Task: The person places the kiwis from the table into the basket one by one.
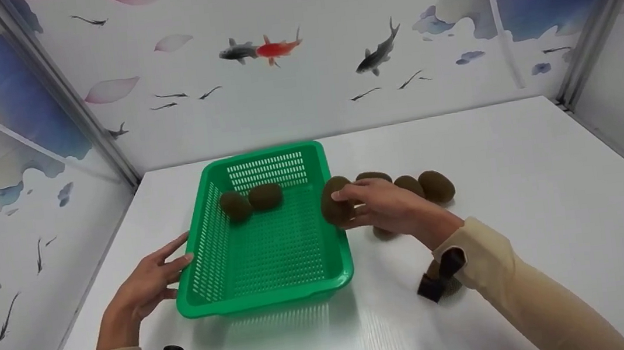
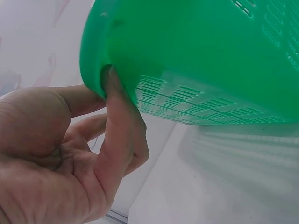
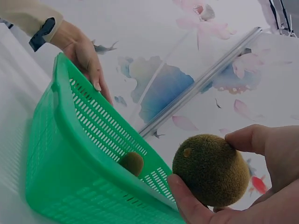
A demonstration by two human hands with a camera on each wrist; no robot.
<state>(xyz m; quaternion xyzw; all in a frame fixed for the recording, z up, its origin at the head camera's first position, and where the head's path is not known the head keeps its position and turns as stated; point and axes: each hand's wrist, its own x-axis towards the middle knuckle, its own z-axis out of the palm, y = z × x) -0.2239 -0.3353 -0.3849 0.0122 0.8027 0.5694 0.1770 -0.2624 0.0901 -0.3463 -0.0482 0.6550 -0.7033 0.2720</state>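
My right hand (image 1: 382, 202) pinches a brown, fuzzy kiwi (image 3: 210, 170) between thumb and fingers, at the right rim of a green plastic basket (image 1: 267, 298). On the other side my left hand (image 1: 145, 282) grips the basket's left rim; in the left wrist view a fingertip (image 2: 112, 79) presses up under the lip. Two kiwis lie side by side inside the basket, a left kiwi (image 1: 236, 206) and a right kiwi (image 1: 266, 196), near its far left corner. Several more kiwis lie on the table to the right, partly hidden by my right hand, among them an uncovered one (image 1: 437, 186).
One kiwi (image 1: 451, 287) lies nearer on the white table (image 1: 530, 185), partly behind the black strap on my right wrist. White panels (image 1: 314, 92) printed with fish and lotus leaves stand behind and at both sides, joined by metal posts (image 1: 61, 92).
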